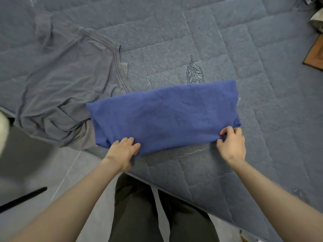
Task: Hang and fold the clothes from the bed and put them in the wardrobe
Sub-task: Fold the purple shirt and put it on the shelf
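Forearms, bare, nearest the lens, over dark trousers; both reach to the bed's (218,172) near edge. Left hand (123,151): grip closed on the near hem of the blue garment (162,116), fingers curled over the fabric. Right hand (230,144): grip pinching the near right corner of the same garment. Step in hand, by judgement: a further fold of the blue piece. To do it well, lift both corners together, keep the hem taut between the hands, carry it level to the far edge, match the corners, then smooth from the middle outward. Blue garment: already folded into a wide band, lying flat on the quilted grey-blue cover, lightly creased, its left end overlapping a grey T-shirt (61,84). Grey T-shirt: unfolded, rumpled, collar uppermost, awaiting its turn. Wardrobe not in view.
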Tool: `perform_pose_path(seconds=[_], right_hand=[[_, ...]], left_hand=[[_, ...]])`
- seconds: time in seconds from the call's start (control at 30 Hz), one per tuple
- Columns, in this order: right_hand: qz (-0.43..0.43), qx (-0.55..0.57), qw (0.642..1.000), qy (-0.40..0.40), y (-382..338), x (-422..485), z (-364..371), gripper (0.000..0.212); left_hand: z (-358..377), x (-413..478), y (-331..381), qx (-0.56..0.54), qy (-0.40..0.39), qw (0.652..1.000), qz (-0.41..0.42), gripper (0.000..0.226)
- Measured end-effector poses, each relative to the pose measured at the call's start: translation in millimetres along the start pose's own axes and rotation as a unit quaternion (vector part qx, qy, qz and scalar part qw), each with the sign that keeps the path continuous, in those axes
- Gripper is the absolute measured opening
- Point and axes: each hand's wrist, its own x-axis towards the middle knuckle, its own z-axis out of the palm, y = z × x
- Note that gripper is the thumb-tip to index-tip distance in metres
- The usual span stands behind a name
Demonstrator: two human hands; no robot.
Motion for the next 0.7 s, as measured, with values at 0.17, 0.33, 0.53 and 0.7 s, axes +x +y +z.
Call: perform_pose_path(seconds=[0.17,0.33,0.53,0.7], right_hand=[[0.230,0.316,0.916,0.090,-25.8,-29.2,20.7,0.031],[0.336,0.560,0.757,-0.041,-60.9,-44.1,37.8,0.052],[0.342,0.639,0.688,0.003,-57.2,-25.5,38.5,0.027],[0.281,0.609,0.735,-0.098,-46.7,-21.2,41.1,0.033]], left_hand=[[-37.7,16.9,14.3,-0.127,0.139,0.982,-0.022,0.028],[-86.0,65.1,12.6,-0.172,0.244,0.954,-0.024,0.042],[-130.5,146.3,51.4,-0.195,0.193,0.961,0.043,0.059],[-144.0,183.1,83.2,-0.222,0.185,0.957,0.006,0.052]])
